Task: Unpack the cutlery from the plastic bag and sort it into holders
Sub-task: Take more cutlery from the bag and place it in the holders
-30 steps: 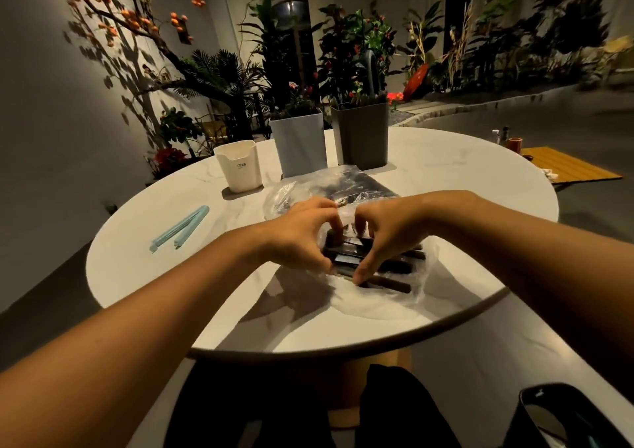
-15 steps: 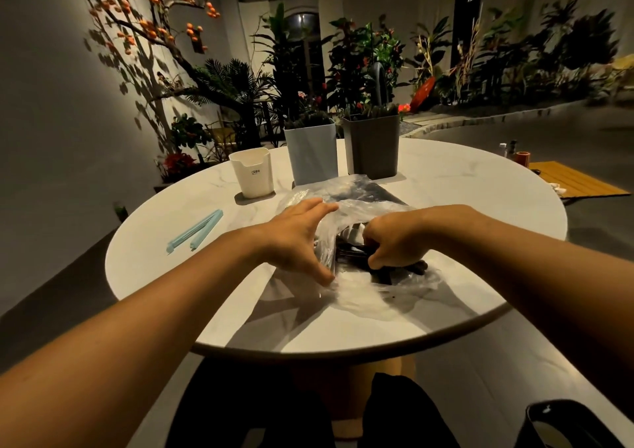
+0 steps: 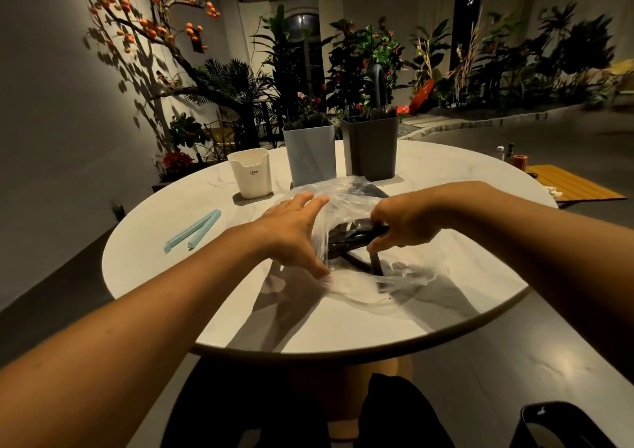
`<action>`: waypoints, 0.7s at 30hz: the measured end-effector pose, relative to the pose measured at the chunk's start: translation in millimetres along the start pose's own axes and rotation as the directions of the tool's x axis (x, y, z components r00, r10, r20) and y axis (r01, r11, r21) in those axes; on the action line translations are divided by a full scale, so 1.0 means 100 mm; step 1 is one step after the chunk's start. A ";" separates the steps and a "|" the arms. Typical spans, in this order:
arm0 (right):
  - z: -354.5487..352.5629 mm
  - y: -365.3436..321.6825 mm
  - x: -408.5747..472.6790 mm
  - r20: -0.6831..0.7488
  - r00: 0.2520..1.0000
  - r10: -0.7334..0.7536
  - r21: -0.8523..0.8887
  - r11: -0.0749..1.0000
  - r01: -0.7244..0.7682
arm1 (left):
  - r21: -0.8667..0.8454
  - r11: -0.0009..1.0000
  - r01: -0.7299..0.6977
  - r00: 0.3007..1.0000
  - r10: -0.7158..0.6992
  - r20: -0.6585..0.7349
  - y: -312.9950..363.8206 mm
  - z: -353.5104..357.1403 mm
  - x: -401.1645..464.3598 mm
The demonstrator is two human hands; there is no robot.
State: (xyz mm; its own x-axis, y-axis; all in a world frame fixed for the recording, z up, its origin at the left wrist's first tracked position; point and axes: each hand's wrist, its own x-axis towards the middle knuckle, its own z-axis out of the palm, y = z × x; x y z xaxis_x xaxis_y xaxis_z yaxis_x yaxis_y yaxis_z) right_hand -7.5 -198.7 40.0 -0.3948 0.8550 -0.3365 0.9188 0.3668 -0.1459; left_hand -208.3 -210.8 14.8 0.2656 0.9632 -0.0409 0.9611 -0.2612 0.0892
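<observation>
A clear plastic bag (image 3: 346, 204) lies on the round white table (image 3: 171, 262). Dark cutlery (image 3: 346, 241) shows inside it. My right hand (image 3: 404, 221) grips a bundle of the dark cutlery at the bag's mouth, lifted a little off the table. My left hand (image 3: 295, 231) lies on the bag's left side with fingers spread, holding the plastic down. Behind the bag stand three holders: a white one (image 3: 250, 176), a light blue one (image 3: 310, 152) and a dark grey one (image 3: 370, 147). The blue and grey holders have dark items in them.
A light blue bag clip (image 3: 194, 231) lies on the table to the left. Plants and a branch with orange fruit stand behind the table. A yellow mat (image 3: 569, 183) and small bottles are on the floor at right. A dark object (image 3: 562, 427) sits at the bottom right.
My right hand has closed on the cutlery and raised it from the bag. My left hand has opened and spread over the plastic. The camera has tilted so that the table sits lower.
</observation>
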 end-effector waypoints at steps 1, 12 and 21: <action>-0.03 0.02 -0.02 0.017 1.000 0.012 -0.003 1.000 -0.012 | 0.023 1.000 0.011 1.000 -0.011 -0.001 0.01 -0.01 0.00; -0.33 0.31 -0.54 -0.002 1.000 -0.009 0.198 0.980 0.009 | -0.294 0.949 0.117 0.988 -0.142 -0.066 0.19 -0.18 -0.03; -0.45 0.28 -0.47 -0.216 0.974 -0.063 0.333 0.933 0.134 | -0.718 0.687 0.110 0.972 -0.224 -0.066 0.24 -0.18 0.03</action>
State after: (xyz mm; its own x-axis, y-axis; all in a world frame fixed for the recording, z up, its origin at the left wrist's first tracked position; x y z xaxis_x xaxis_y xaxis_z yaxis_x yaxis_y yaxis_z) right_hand 37.2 -212.2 93.7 -0.4421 0.8892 -0.1180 0.8043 0.3347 -0.4909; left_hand -185.3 -212.9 34.7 0.0377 0.9993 0.0060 0.6358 -0.0286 0.7713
